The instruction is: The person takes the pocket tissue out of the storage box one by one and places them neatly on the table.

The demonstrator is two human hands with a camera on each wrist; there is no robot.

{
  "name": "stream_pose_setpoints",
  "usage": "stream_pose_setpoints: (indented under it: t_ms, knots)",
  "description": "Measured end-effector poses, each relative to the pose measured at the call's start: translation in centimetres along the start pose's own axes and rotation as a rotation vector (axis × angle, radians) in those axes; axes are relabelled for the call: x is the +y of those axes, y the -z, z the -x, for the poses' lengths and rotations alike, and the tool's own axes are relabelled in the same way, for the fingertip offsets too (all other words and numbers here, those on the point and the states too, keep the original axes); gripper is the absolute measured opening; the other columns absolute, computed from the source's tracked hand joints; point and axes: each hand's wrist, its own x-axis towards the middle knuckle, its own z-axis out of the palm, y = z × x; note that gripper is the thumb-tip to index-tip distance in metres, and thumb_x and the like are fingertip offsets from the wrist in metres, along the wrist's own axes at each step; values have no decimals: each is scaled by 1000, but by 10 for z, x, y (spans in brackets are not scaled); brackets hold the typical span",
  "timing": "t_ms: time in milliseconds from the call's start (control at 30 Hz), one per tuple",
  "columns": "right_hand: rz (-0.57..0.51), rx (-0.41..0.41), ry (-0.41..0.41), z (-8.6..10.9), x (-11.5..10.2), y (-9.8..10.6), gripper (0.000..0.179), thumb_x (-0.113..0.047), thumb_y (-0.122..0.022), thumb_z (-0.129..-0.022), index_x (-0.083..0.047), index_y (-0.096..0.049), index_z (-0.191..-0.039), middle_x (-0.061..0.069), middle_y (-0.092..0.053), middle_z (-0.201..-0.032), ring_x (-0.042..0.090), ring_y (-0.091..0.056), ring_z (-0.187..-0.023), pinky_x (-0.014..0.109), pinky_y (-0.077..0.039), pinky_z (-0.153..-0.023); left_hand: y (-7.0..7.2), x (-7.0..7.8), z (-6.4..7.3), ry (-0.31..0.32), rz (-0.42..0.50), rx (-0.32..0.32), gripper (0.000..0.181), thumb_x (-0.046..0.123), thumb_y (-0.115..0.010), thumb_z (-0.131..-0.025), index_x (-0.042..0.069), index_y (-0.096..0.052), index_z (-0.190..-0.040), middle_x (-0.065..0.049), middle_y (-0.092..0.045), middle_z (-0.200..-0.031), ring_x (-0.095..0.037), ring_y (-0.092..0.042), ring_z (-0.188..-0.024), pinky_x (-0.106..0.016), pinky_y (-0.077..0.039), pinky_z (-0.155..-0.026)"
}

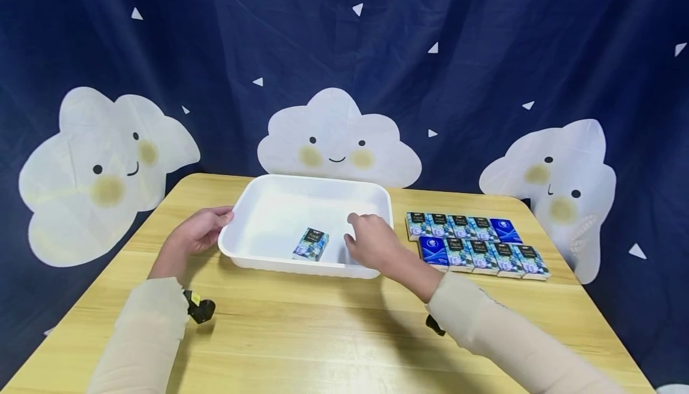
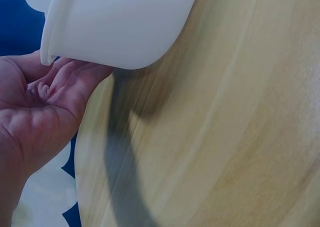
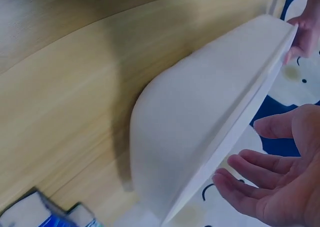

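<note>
A white plastic tray [image 1: 258, 214] sits on the wooden table with one tissue pack [image 1: 312, 244], floral with a black top, lying inside near its front wall. At the tray's left end my left hand [image 1: 201, 229] grips the rim, thumb at the edge and fingers underneath, as the left wrist view shows of the hand [image 2: 50, 92]. Over the right part of the tray hovers my right hand [image 1: 371, 241], to the right of the pack. In the right wrist view that hand [image 3: 280, 172] has loosely bent, parted fingers with nothing between them.
Right of the tray, several tissue packs [image 1: 479, 254] lie in two rows, mostly floral, with a plain blue pack [image 1: 505, 231] at the back row's right end and another blue pack [image 1: 433, 250] at the front row's left. A dark curtain [image 1: 334, 35] with clouds hangs behind the table.
</note>
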Motion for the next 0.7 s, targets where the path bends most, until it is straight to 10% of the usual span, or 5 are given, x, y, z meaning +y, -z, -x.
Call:
stream_pose_setpoints:
  t_ms: [433, 700]
  knots:
    - [16, -67, 82, -28, -54, -14, 22, -22, -64, -100, 0, -67, -105, 4, -56, -67, 11, -45, -57, 27, -49, -59, 2, -2, -1, -1, 10, 6, 59, 15, -39, -110, -5, -14, -160, 9, -65, -106, -3, -66, -96, -23, -59, -88]
    - [24, -186, -1, -40, -78, -29, 31, -36, -66, -99, -6, -66, -105, 4, -65, -79, 18, -66, -71, 28, -56, -64, 2, -2, 0, -7, 16, 0, 60, 14, -39, -110, -6, -12, -159, 12, -65, -103, -2, -66, -95, -22, -59, -87]
